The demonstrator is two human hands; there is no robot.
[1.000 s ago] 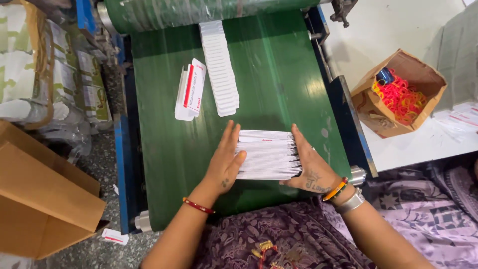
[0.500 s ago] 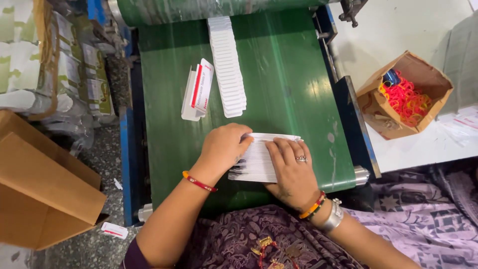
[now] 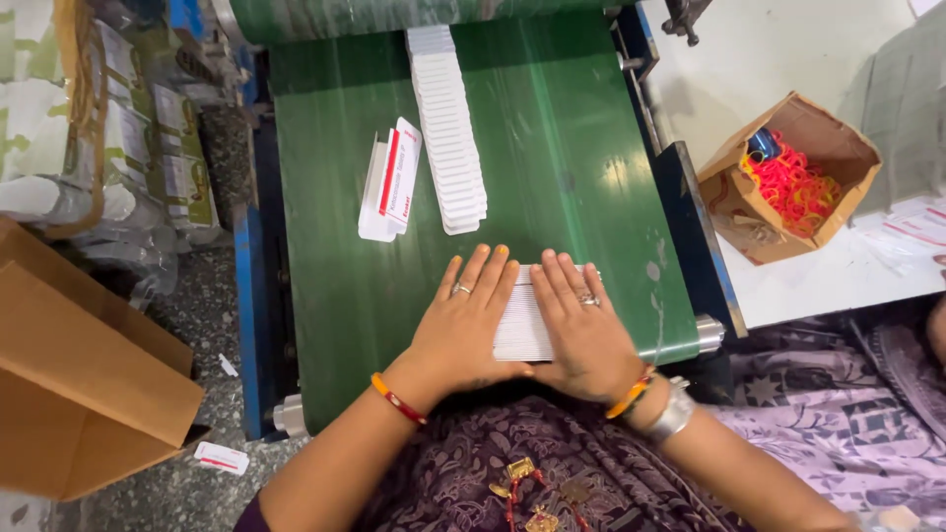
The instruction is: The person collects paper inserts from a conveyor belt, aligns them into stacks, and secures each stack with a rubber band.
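My left hand (image 3: 463, 320) and my right hand (image 3: 583, 325) lie flat, palms down, side by side on a stack of flat white cartons (image 3: 524, 323) at the near end of the green conveyor belt (image 3: 562, 158). The stack shows only between and under my hands. A long overlapping row of flat white cartons (image 3: 448, 123) runs down the belt from the far roller toward my hands. To its left rests a small bundle of white cartons with a red stripe (image 3: 391, 179).
An open cardboard box with red rubber bands (image 3: 796, 182) sits on the white table at right. Brown cardboard boxes (image 3: 84, 384) stand on the floor at left, with packed bundles (image 3: 148, 148) behind. A loose carton (image 3: 221, 458) lies on the floor.
My hands have closed in from the stack's two ends and now press flat on top of it, squeezing the spread cartons into a tighter stack near the belt's front edge.
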